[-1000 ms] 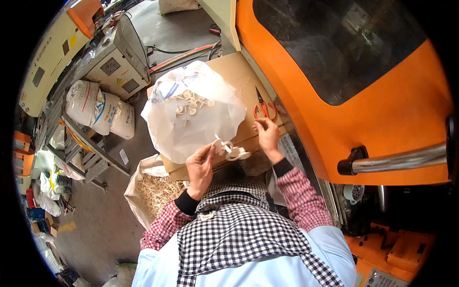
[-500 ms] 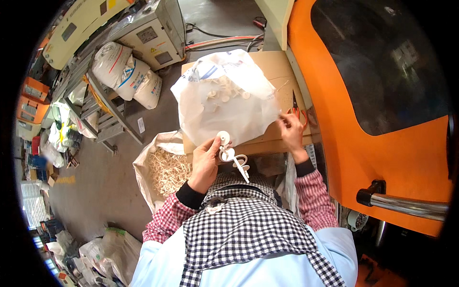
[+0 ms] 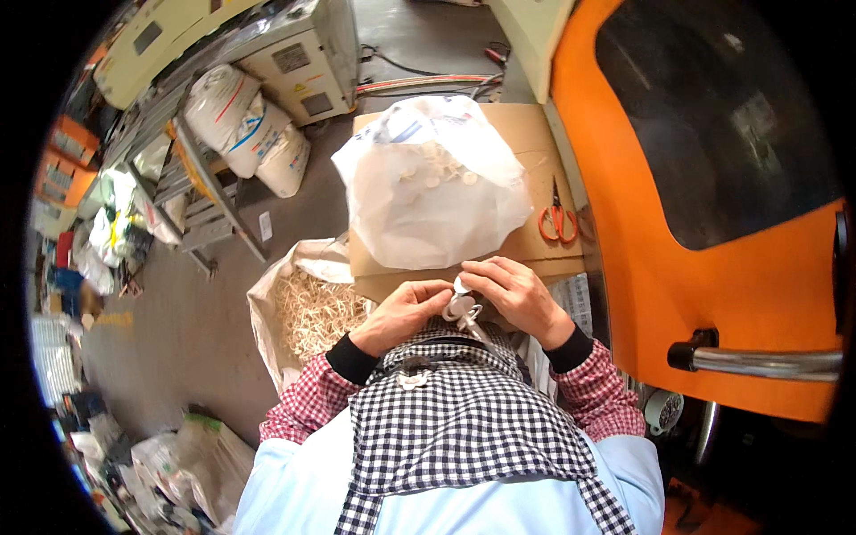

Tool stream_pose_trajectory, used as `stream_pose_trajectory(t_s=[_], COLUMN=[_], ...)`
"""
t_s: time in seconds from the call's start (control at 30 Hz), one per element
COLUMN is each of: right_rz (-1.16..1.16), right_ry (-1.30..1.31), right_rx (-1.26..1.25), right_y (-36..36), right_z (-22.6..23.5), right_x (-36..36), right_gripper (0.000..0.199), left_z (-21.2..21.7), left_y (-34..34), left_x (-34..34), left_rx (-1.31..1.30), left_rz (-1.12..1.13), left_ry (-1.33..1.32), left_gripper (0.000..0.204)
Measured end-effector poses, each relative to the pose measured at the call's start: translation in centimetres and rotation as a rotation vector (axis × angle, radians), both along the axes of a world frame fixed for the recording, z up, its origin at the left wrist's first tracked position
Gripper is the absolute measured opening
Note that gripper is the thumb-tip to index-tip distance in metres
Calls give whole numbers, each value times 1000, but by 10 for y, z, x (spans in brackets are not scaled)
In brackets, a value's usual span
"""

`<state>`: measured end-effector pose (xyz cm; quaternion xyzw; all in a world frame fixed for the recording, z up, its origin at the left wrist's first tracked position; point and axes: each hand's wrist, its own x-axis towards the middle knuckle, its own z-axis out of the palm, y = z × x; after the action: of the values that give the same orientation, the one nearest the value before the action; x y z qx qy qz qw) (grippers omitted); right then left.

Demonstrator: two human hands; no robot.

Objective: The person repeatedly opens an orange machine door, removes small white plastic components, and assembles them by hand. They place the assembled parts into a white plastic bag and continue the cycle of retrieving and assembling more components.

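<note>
A small white part (image 3: 462,308) is pinched between both hands — left hand (image 3: 401,314), right hand (image 3: 517,294) — just below the bag (image 3: 428,187), its stem pointing toward the apron (image 3: 464,410).

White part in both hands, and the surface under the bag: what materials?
White part, held by left hand and right hand: likely moulded plastic, smooth, slightly glossy. Work surface: brown corrugated cardboard by its matte tan face and folded edge. Bag: thin translucent plastic film, crinkled.

Flattened cardboard sheet (image 3: 535,169) as worktop, white plastic bag (image 3: 432,187), orange-handled scissors (image 3: 558,218)
</note>
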<state>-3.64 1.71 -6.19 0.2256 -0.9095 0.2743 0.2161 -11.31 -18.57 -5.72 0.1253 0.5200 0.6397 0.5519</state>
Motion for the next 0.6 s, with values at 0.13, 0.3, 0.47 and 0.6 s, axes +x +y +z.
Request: stream_pose_trajectory(t_s=[0.13,0.3,0.47,0.6], right_rz=[90,101,230,275], right_ry=[-109,-774,-1107,-954], right_rx=[-57,-650,-819,-583], right_y=[-15,-33,-54,-81], right_z=[-1,-7,-2,6], right_x=[-7,-18,-39,-49], right_gripper=[27,19,22,14], left_z=[-31,-37,-32,-37], left_y=[-28,-50,-66,-91], left_x=[-1,17,36,42], left_rx=[84,51,-53,-122], left_rz=[-86,147,389,475], left_ry=[480,428,529,443], left_gripper=[24,19,14,13])
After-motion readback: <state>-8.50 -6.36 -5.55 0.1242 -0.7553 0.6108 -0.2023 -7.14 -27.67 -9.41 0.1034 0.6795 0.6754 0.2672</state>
